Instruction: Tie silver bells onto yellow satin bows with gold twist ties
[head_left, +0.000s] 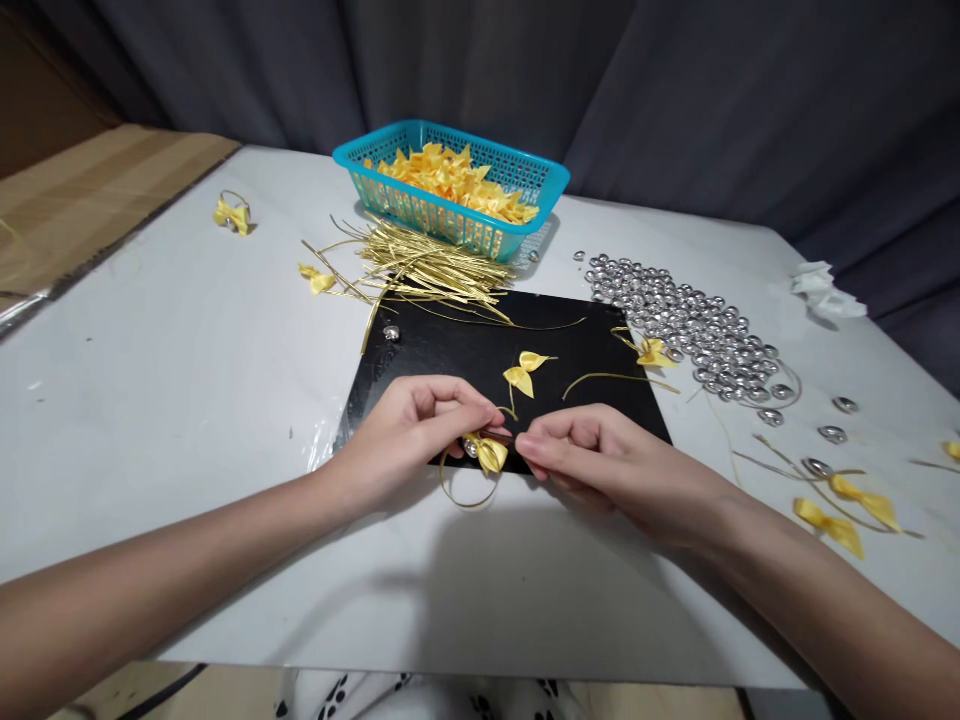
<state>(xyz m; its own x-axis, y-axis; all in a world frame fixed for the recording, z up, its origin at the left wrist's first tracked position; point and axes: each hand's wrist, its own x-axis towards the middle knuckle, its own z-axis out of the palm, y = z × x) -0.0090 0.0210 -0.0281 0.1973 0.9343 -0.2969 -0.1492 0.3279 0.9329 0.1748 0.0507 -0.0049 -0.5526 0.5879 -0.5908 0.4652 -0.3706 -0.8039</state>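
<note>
in the head view: with the left hand (420, 425), pinching a glossy yellow satin bow (492, 456) bearing a silver bead (470, 448) and thin gold wire loop (473, 505), at the near edge of a black rectangular mat (442, 350) on the white worktop (225, 400); with the right hand (600, 455), seemingly pinching a thin dark strand (496, 437), too fine to identify. best to steady the bow lightly, uncreased, and pull only gently.

held bow (493, 457) partly behind left hand (416, 425)
</note>
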